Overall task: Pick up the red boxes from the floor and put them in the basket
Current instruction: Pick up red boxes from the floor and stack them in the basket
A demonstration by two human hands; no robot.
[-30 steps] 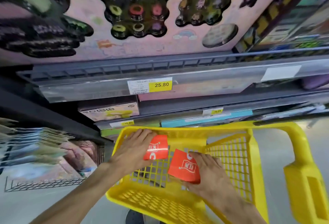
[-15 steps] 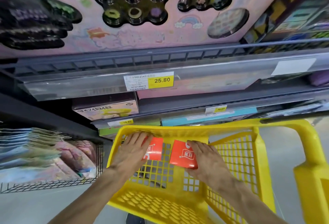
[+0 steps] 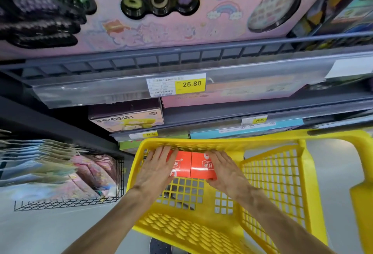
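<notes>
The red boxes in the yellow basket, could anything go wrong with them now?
Maybe. The left red box and right red box sit pressed together at the far end of the basket, each held by one hand, left hand and right hand. Let go carelessly, they might tip or slide along the mesh floor.

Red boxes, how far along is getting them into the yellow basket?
Two red boxes sit side by side inside the yellow basket, against its far wall. The left hand and right hand each hold one; letting go is left. No other red boxes show in view.
</notes>
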